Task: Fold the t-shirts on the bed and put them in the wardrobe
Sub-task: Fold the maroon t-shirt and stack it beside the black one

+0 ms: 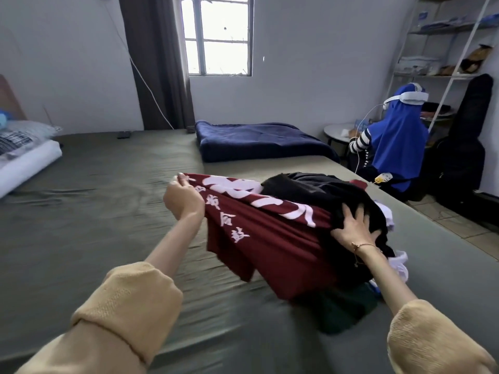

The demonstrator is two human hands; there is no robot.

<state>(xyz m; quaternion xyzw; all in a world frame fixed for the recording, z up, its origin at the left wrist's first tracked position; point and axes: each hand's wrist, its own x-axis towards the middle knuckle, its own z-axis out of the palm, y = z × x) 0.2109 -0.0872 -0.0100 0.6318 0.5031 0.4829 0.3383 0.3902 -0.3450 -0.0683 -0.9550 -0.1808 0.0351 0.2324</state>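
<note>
My left hand (pixel 181 197) pinches the maroon t-shirt (pixel 259 238) at its ten o'clock corner; its long axis runs toward four o'clock, under the black garment (pixel 318 194) that my right hand (pixel 351 228) presses with fingers spread.

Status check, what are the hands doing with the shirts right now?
Left hand grips the maroon t-shirt, pulling it out. Right hand presses on the black garment. Pile unfolded; black garment overlaps the maroon shirt.
</note>
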